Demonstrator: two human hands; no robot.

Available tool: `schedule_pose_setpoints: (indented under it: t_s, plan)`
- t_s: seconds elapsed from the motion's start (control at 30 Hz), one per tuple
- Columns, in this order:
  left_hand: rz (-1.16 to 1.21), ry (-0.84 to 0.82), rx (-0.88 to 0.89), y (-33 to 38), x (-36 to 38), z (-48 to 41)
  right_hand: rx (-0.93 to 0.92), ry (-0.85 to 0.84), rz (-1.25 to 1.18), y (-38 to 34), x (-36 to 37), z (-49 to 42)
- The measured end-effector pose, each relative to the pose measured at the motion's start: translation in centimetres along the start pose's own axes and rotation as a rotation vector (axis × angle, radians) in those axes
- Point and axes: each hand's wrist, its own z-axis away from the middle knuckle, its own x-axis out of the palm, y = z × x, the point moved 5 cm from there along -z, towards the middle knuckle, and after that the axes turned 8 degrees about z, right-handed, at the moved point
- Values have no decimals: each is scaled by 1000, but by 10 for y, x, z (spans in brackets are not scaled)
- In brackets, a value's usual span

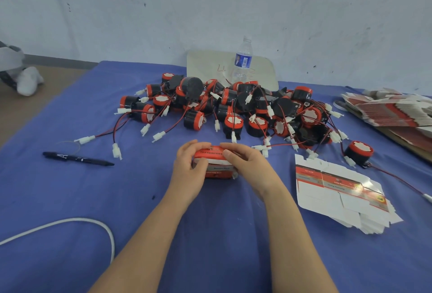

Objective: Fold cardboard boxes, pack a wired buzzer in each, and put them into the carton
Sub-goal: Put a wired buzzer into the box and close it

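We hold a small red-and-white cardboard box [216,164] in the middle of the blue-covered desk [140,201]. Our left hand [189,172] curls around its left end and our right hand [246,164] grips its top and right end, fingers bent over the upper flap. Just behind it lies a tangled pile of wired buzzers [233,105], black and red. To the right we see a stack of flat box blanks [339,192], and to the left a black pen [77,158]. A water bottle [243,61] stands behind the pile.
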Motion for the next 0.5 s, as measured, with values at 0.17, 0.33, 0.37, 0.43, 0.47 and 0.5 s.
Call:
schedule_pose_setpoints:
  t_s: [0.17,0.33,0.37,0.43,0.47,0.5]
  plan:
    - [228,97,-173,-8,5,0,1,-13,14,-5,6,1]
    - [347,215,-212,-10,1,-2,-10,1,45,-10,17,0]
    - [357,222,-211,-10,0,-3,-8,2,50,-10,17,0]
    - [371,211,-213,-9,-3,-4,-7,0,55,-10,17,1]
    - [380,197,-219,-9,-3,-4,-8,0,57,-11,17,1]
    - [388,186,-227,-9,-4,-4,-9,-1,58,-11,17,1]
